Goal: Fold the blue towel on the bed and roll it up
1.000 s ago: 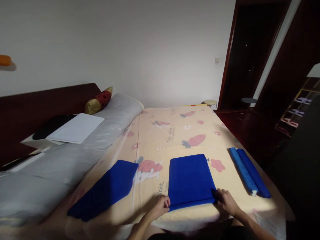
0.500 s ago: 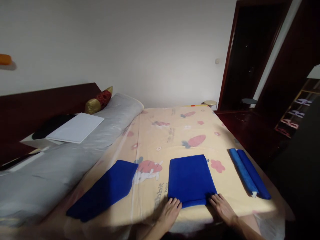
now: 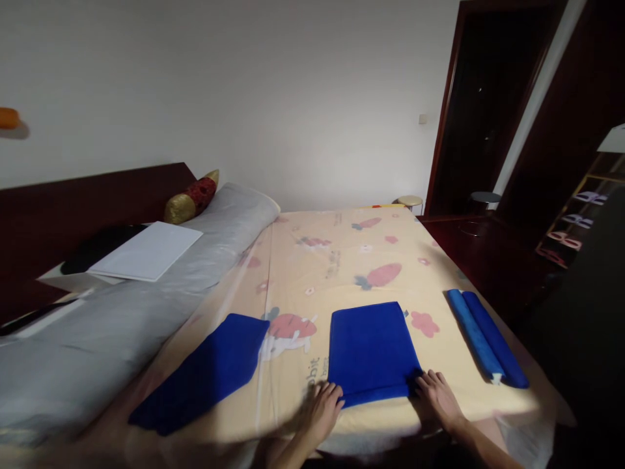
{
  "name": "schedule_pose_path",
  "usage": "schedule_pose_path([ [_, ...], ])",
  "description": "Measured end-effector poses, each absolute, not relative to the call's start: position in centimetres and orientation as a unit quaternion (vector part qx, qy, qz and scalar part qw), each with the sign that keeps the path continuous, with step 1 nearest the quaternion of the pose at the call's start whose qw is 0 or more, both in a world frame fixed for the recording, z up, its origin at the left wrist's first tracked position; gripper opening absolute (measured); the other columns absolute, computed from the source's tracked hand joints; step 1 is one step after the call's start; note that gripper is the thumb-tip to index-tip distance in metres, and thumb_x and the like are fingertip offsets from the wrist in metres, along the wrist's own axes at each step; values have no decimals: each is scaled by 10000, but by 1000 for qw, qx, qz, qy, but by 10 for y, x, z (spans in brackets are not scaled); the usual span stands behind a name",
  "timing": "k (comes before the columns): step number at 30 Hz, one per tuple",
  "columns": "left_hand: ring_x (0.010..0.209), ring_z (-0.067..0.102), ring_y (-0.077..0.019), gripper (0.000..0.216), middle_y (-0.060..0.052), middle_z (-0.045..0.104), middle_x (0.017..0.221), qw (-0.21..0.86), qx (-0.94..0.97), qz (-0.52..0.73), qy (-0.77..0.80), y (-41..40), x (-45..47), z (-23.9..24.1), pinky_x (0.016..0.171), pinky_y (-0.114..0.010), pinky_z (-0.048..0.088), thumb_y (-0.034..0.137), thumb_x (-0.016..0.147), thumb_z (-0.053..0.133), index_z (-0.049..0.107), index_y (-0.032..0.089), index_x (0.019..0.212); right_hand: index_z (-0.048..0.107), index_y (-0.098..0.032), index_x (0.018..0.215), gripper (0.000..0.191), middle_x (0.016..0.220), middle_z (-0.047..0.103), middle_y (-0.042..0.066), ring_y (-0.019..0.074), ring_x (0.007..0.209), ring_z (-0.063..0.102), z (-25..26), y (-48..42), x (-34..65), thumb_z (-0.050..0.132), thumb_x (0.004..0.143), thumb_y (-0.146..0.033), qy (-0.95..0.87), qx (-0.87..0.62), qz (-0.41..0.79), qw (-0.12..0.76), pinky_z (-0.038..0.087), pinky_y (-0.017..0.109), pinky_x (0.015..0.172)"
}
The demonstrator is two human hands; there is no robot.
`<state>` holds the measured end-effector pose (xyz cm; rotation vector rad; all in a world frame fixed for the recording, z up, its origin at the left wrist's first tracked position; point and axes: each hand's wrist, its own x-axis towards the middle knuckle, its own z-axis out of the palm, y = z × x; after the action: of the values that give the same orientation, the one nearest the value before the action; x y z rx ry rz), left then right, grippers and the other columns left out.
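A folded blue towel (image 3: 374,348) lies flat on the patterned bed cover (image 3: 336,273), with a narrow folded strip along its near edge. My left hand (image 3: 323,412) has its fingers curled at the towel's near left corner. At the near right corner my right hand (image 3: 438,396) grips the edge, fingers bent; the thumbs are mostly hidden. Left of it lies another blue towel (image 3: 209,371), folded into a long angular shape. Two rolled blue towels lie side by side on the right: a lighter roll (image 3: 473,335) with a white tag, and a darker roll (image 3: 495,339).
A grey covered bedding roll (image 3: 141,326) runs along the dark headboard (image 3: 88,195), with a white board (image 3: 149,251) on top. A red and gold cushion (image 3: 193,197) rests at its far end. Stools (image 3: 410,200) and a shoe rack (image 3: 569,228) stand beyond the bed.
My hands have moved slightly apart: the left one shifted left, the right one a little right and upward. The towels keep their places.
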<state>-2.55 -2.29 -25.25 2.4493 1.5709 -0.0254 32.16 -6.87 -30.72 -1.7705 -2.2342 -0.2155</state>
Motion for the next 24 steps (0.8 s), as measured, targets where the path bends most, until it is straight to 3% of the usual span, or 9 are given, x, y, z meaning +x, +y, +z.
schedule_pose_path([
  [4,1260,518,-233,503,-53,600,1346,109,844,-27,524,-25,-14,-259,1090,-474,394,113,861,286,489,303,1280,560,-227,1138,338,990,700,50,232,905,594,-311,-69,323,452,834,-127,-805,-572,-92,129,428,405,839],
  [7,1439,351,-205,770,15,369,1577,137,902,-56,406,-27,-5,-265,1177,-493,334,-27,798,221,205,394,1442,460,-278,1309,485,1151,692,16,217,1008,606,-316,-71,318,506,831,-216,-854,-499,-90,117,447,384,913],
  [9,1484,253,-186,779,34,278,1611,157,927,-70,334,-29,-3,-269,1205,-515,312,-15,820,191,27,399,1460,447,-292,1331,504,1150,702,1,201,1002,621,-320,-72,312,487,836,-203,-869,-474,-89,107,463,366,909],
  [13,1492,208,-167,696,19,260,1612,132,929,-71,338,-36,-3,-279,1231,-517,293,89,878,202,-120,350,1437,471,-203,1336,546,1180,698,85,243,1043,631,-323,-75,300,412,804,-91,-862,-491,-86,92,480,424,912],
  [16,1507,127,-196,710,5,132,1633,121,920,-54,369,-44,1,-279,1243,-536,273,190,888,281,-171,317,1419,320,-206,1436,613,1327,618,96,249,1171,583,-312,-79,289,406,832,-149,-863,-493,-58,93,474,434,962],
  [19,1513,89,-221,730,-17,59,1636,153,912,-42,380,-51,11,-273,1252,-541,248,239,877,311,-174,277,1421,102,-289,1486,691,1538,361,51,241,1349,444,-291,-86,277,410,869,-246,-884,-452,80,95,413,438,1082],
  [21,1511,104,-225,745,-38,75,1635,178,905,-45,385,-55,17,-267,1258,-520,237,230,857,336,-125,250,1442,55,-325,1482,747,1587,209,51,273,1432,311,-277,-90,270,455,852,-280,-874,-436,196,83,330,499,1153],
  [24,1505,128,-221,810,-53,113,1632,195,885,-62,418,-58,23,-255,1261,-476,235,110,769,381,4,234,1474,73,-344,1477,792,1601,137,62,295,1474,164,-262,-93,265,505,814,-305,-834,-455,308,45,205,584,1190],
])
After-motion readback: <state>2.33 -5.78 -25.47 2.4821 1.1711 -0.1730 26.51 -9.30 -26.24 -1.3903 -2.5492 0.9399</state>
